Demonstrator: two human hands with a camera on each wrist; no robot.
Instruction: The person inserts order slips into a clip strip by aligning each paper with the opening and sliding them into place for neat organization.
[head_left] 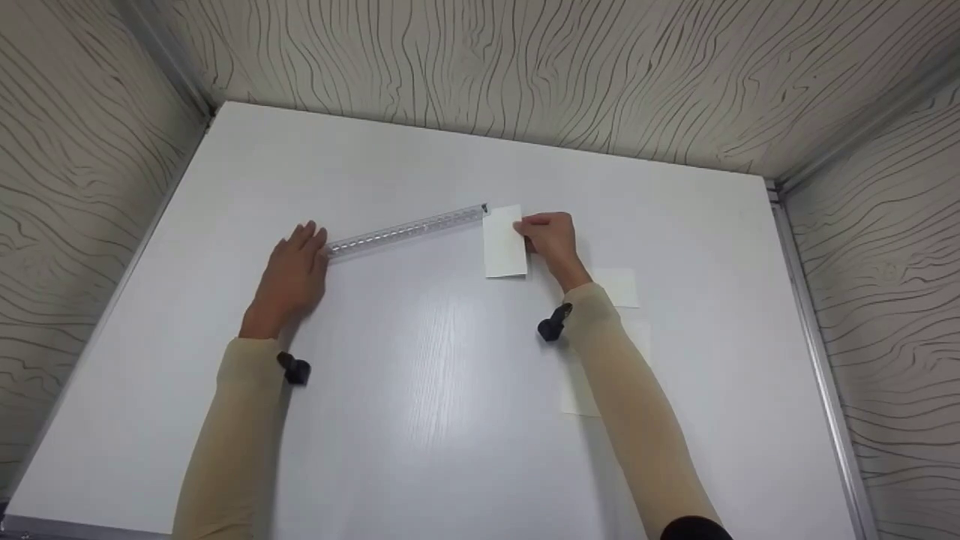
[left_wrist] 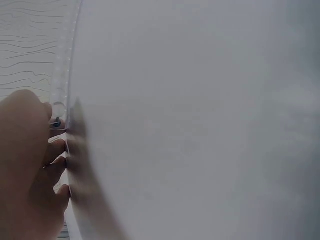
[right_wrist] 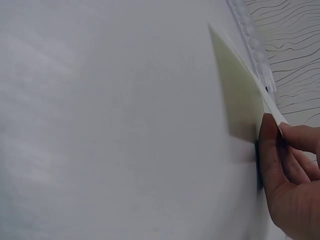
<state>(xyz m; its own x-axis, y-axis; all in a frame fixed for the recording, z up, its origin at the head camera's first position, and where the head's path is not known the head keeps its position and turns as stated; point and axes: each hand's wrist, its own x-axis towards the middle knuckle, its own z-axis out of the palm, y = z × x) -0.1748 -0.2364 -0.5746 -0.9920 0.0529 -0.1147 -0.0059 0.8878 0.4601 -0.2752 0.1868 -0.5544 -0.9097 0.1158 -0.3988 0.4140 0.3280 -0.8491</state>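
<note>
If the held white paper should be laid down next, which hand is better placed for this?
Probably the right hand: it pinches the white paper by its edge. The left hand is away from it, at one end of the clear tube.

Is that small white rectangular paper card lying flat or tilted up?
Tilted up: the right wrist view shows the card slanting over the white tabletop, pinched by the right hand. Whether an edge touches, I cannot tell.

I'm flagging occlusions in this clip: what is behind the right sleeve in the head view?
Pale papers on the table show past both edges of the right sleeve. Their covered parts cannot be seen, nor whether they overlap there.
</note>
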